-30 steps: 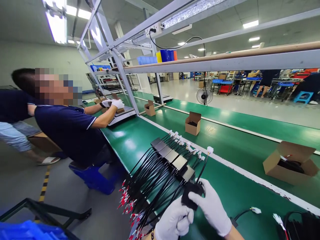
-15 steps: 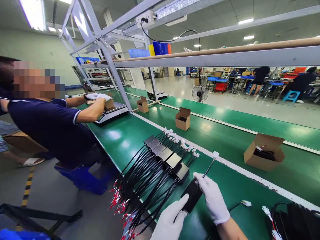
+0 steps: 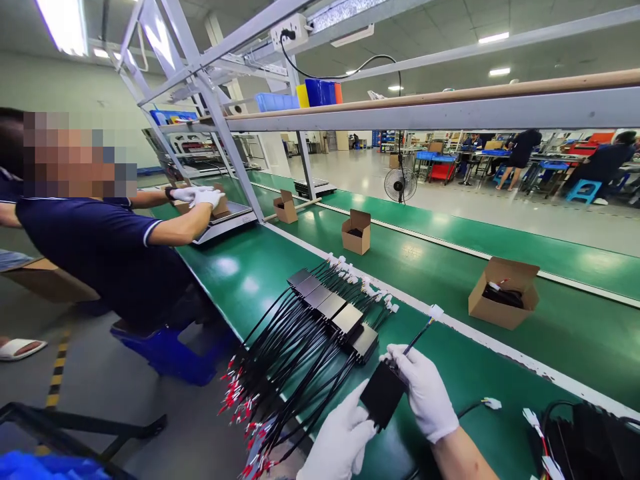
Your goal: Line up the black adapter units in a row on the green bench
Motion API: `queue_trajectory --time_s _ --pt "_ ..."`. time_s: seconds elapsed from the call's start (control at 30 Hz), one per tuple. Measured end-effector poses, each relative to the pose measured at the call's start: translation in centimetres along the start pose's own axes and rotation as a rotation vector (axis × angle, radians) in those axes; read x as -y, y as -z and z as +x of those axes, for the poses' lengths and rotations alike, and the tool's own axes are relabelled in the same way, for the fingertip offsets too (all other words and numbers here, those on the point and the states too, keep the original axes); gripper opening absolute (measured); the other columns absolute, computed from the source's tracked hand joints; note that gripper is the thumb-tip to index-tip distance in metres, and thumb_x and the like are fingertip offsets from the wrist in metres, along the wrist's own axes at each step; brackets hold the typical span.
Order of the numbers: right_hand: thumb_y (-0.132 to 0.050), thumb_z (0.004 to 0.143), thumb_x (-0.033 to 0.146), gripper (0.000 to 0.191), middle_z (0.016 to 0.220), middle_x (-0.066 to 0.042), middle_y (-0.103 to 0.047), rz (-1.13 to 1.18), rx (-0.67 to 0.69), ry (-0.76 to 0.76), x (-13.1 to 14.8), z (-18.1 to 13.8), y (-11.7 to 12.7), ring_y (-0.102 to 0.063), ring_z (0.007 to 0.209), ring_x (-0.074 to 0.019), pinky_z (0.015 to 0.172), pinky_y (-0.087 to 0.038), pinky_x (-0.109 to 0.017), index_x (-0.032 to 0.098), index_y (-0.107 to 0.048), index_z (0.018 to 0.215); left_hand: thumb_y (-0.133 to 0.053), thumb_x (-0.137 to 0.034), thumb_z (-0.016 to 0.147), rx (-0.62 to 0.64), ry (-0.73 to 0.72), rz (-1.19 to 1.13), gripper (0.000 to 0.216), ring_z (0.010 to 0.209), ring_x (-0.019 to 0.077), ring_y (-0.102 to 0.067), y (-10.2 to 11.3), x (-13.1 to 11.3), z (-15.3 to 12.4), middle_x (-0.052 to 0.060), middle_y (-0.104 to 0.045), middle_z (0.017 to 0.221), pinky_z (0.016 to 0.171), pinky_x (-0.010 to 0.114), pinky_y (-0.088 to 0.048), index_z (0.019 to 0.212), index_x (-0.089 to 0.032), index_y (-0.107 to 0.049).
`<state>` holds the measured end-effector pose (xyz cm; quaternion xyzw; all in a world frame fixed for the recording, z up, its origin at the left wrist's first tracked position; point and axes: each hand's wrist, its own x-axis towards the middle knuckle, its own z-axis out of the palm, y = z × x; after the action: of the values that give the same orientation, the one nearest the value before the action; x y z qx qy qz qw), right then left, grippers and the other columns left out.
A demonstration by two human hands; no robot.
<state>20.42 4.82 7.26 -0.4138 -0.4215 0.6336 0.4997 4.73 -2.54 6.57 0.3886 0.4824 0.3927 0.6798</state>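
Note:
Both my hands wear white gloves and hold one flat black module [image 3: 381, 396] just above the green bench [image 3: 250, 273]. My right hand [image 3: 425, 392] grips its far end, where a black lead with a white plug [image 3: 436, 311] runs out. My left hand [image 3: 341, 440] pinches its near edge. Beside the held module, several matching black modules [image 3: 333, 307] lie in an overlapping row. Their black leads fan out toward me over the bench edge and end in red-tipped terminals [image 3: 245, 407].
A co-worker in a dark blue shirt [image 3: 100, 247] leans over a scale [image 3: 225, 223] at the left, gloved hands on a small box. Open cardboard boxes [image 3: 503, 293] [image 3: 356, 233] ride the green conveyor. More black cables [image 3: 590, 440] lie at the lower right. A fan [image 3: 400, 185] stands behind.
My left hand has closed onto the near edge of the module, which has tilted a little. The boxes on the conveyor have shifted left in the picture.

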Motion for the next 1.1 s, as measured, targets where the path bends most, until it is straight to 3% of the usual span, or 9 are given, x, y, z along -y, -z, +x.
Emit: queue_trajectory --time_s 0.07,0.13,0.23,0.43,0.53,0.67,0.8,0.93,1.1 --pt "-0.068 0.079 0.044 0.026 0.086 -0.004 -0.066 -0.03 -0.015 -0.002 0.0 0.0 0.1 -0.058 0.082 -0.0198 0.076 -0.045 -0.028 0.02 -0.068 0.089 -0.06 -0.036 0.079 0.09 -0.069 -0.105 0.066 0.031 0.0025 -0.027 0.2 0.0 -0.1 -0.008 -0.046 0.048 0.032 0.016 -0.015 0.135 -0.006 -0.041" --pt "-0.068 0.078 0.044 0.026 0.082 -0.002 -0.064 -0.074 -0.03 0.008 -0.1 0.1 0.1 -0.056 0.077 -0.0184 0.071 -0.044 -0.026 0.019 -0.068 0.086 -0.06 -0.04 0.079 0.172 -0.073 -0.242 0.058 0.03 0.001 -0.024 0.4 0.2 -0.1 -0.004 -0.054 0.05 0.031 0.016 -0.013 0.125 -0.006 -0.05" --pt "-0.069 0.077 0.045 0.027 0.078 -0.001 -0.062 -0.146 -0.05 0.031 -0.2 0.1 0.2 -0.054 0.074 -0.0175 0.068 -0.042 -0.025 0.019 -0.067 0.083 -0.062 -0.031 0.076 0.268 0.044 -0.457 0.047 0.027 -0.0004 -0.023 0.9 0.6 0.1 0.006 -0.067 0.069 0.028 0.016 -0.013 0.117 -0.009 -0.054" --pt "-0.069 0.076 0.046 0.029 0.075 -0.001 -0.061 -0.235 -0.062 0.05 -0.6 0.3 0.5 -0.052 0.07 -0.0173 0.065 -0.04 -0.025 0.017 -0.067 0.08 -0.053 -0.017 0.07 0.365 0.124 -0.666 0.023 0.024 0.0023 -0.018 1.6 1.5 1.0 0.004 -0.066 0.054 0.026 0.016 -0.014 0.092 -0.011 -0.059" --pt "-0.069 0.077 0.045 0.028 0.079 -0.002 -0.062 -0.248 -0.061 0.055 -0.8 0.3 0.6 -0.053 0.074 -0.018 0.069 -0.041 -0.025 0.017 -0.067 0.082 -0.053 -0.017 0.068 0.382 0.129 -0.671 0.028 0.024 0.0029 -0.019 1.6 1.5 1.1 0.004 -0.065 0.052 0.026 0.017 -0.014 0.094 -0.01 -0.06" --pt "-0.068 0.078 0.043 0.026 0.079 -0.002 -0.062 -0.212 -0.071 0.046 -0.8 0.4 0.7 -0.054 0.075 -0.0178 0.071 -0.042 -0.026 0.018 -0.068 0.084 -0.058 -0.022 0.071 0.287 0.069 -0.523 0.052 0.027 0.0014 -0.021 1.2 0.7 0.6 0.001 -0.063 0.056 0.03 0.017 -0.013 0.12 -0.007 -0.053" --pt "-0.064 0.082 0.044 0.029 0.084 -0.003 -0.064 -0.134 -0.065 0.034 -0.8 0.5 0.8 -0.056 0.077 -0.018 0.072 -0.045 -0.026 0.021 -0.069 0.099 -0.06 -0.021 0.074 0.058 -0.071 -0.157 0.071 0.033 0.0028 -0.028 0.4 -0.4 -0.3 -0.01 -0.045 0.049 0.037 0.018 -0.018 0.14 -0.013 -0.036" --pt "-0.063 0.083 0.045 0.028 0.082 -0.003 -0.065 -0.084 -0.052 0.031 -0.7 0.4 0.9 -0.058 0.076 -0.0178 0.073 -0.047 -0.026 0.023 -0.07 0.1 -0.054 -0.017 0.074 -0.121 -0.043 0.075 0.068 0.042 0.0046 -0.027 -0.1 -0.8 -0.9 -0.009 -0.041 0.058 0.039 0.019 -0.02 0.141 -0.019 -0.037" --pt "-0.065 0.082 0.044 0.028 0.082 -0.002 -0.065 -0.068 -0.059 0.024 -0.6 0.2 1.0 -0.058 0.076 -0.0174 0.073 -0.047 -0.026 0.023 -0.07 0.1 -0.051 -0.016 0.075 -0.12 -0.063 0.135 0.068 0.048 0.0066 -0.028 -0.3 -0.2 -0.7 -0.009 -0.034 0.057 0.042 0.019 -0.023 0.141 -0.019 -0.036"
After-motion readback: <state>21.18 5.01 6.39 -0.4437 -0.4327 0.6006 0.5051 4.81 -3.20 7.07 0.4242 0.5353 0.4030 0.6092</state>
